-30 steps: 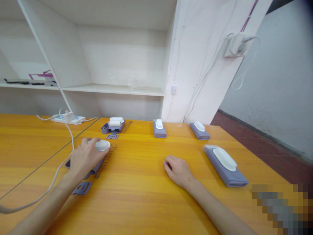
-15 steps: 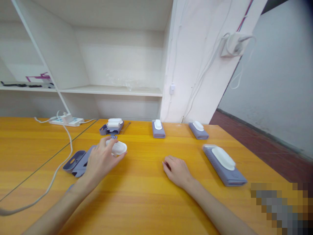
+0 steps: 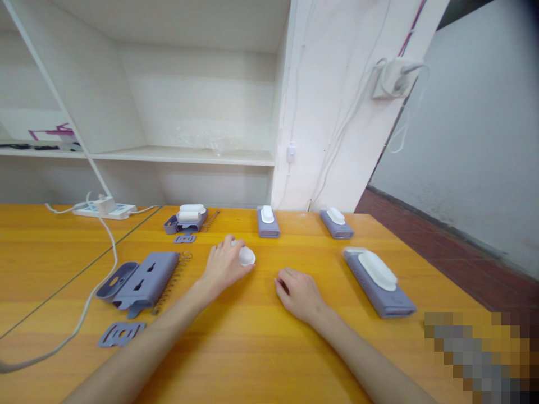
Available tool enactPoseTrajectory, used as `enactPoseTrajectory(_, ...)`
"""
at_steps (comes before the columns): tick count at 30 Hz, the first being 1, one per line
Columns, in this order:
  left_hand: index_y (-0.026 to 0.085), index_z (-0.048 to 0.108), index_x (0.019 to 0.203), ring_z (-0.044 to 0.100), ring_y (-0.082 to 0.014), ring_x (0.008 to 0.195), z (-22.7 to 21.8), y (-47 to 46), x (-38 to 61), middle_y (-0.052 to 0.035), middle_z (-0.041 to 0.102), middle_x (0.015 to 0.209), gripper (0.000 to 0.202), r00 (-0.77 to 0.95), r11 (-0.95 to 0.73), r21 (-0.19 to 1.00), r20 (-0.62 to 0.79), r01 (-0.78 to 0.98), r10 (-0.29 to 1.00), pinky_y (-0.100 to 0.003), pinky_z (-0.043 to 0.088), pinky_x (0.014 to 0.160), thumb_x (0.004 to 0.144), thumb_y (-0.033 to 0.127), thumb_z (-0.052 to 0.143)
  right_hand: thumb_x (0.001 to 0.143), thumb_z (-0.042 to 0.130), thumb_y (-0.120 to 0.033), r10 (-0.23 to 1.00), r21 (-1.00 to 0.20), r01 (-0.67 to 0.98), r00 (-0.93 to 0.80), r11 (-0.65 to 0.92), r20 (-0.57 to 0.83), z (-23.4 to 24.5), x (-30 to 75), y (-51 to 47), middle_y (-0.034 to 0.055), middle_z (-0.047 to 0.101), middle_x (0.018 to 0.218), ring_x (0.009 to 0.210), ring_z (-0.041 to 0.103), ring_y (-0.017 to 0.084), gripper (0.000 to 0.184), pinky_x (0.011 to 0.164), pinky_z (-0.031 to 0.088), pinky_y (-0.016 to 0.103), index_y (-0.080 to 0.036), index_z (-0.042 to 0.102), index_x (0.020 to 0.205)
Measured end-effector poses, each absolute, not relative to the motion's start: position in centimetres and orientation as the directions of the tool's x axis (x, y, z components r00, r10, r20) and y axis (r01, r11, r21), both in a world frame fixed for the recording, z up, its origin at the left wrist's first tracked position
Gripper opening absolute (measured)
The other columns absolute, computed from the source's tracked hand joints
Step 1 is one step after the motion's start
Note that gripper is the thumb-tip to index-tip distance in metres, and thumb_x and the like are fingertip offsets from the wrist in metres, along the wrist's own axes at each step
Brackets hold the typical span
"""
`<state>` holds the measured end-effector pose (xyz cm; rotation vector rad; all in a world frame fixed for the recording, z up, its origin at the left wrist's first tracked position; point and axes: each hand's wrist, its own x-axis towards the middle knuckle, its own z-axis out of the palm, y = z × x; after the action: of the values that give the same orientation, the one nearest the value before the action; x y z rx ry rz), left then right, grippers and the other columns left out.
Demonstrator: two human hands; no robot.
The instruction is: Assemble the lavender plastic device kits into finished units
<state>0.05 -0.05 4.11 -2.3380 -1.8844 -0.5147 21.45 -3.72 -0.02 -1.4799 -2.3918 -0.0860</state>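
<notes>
My left hand grips a white oval plastic piece just above the table, fingers over its top and thumb along its near side; part of it is hidden. My right hand rests on the table with its fingers curled in, and I see nothing in it. Left of my left hand lies an opened grey-purple plastic case with slots in its face and an end cap swung out. Beside it lie a coil spring and a flat slotted plate.
At the back stand another opened case with white pieces on it and two closed cases. A larger closed case sits at the right. A white cable runs from a power strip across the table's left.
My left hand has carried the white oval piece rightward, away from the opened case, uncovering the spring and the slotted plate. My right hand stays in place. The view has shifted slightly.
</notes>
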Motion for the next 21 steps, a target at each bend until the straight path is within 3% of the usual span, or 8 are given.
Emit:
enactPoseTrajectory(9,0.022,0.054,0.106,0.054,-0.0288,0.096,2.7,3.0,0.8,-0.0108,0.048,0.108,0.051,0.066,-0.094,0.096,0.26,0.991,0.963,-0.04,0.04,0.079,0.07,0.057,0.055,0.089,0.04,-0.026,0.864,-0.122,0.882,-0.406,0.456,0.298,0.0,21.4,-3.7,0.0013,0.061,0.078,0.07,0.053,0.012,0.017,0.06,0.025,0.026,-0.02,0.05,0.077)
enactPoseTrajectory(14,0.018,0.048,0.117,0.051,-0.0314,0.104,1.9,2.9,-0.7,-0.015,0.049,0.113,0.065,0.022,-0.052,0.076,0.356,0.996,0.934,-0.042,0.037,0.085,0.075,0.067,0.042,0.089,0.039,-0.026,0.861,-0.129,0.878,-0.408,0.462,0.304,0.0,21.4,-3.6,0.0012,0.06,0.078,0.07,0.053,0.012,0.017,0.06,0.026,0.025,-0.02,0.05,0.077)
enactPoseTrajectory(17,0.015,0.043,0.123,0.048,-0.0308,0.108,2.8,2.8,-1.9,-0.0163,0.049,0.115,0.069,0.02,-0.059,0.08,0.42,0.995,0.907,-0.04,0.036,0.089,0.078,0.067,0.034,0.089,0.04,-0.026,0.86,-0.126,0.878,-0.409,0.462,0.305,0.0,21.5,-3.7,0.0009,0.06,0.077,0.07,0.053,0.012,0.017,0.06,0.026,0.026,-0.02,0.05,0.077)
enactPoseTrajectory(21,0.016,0.045,0.122,0.051,-0.0301,0.104,5.4,2.8,-5.1,-0.0154,0.052,0.112,0.063,-0.05,0.015,0.095,0.386,0.995,0.921,-0.04,0.04,0.085,0.083,0.062,0.026,0.089,0.04,-0.026,0.866,-0.124,0.883,-0.404,0.454,0.293,0.0,21.4,-3.7,0.0011,0.061,0.078,0.07,0.053,0.012,0.017,0.059,0.026,0.026,-0.02,0.051,0.077)
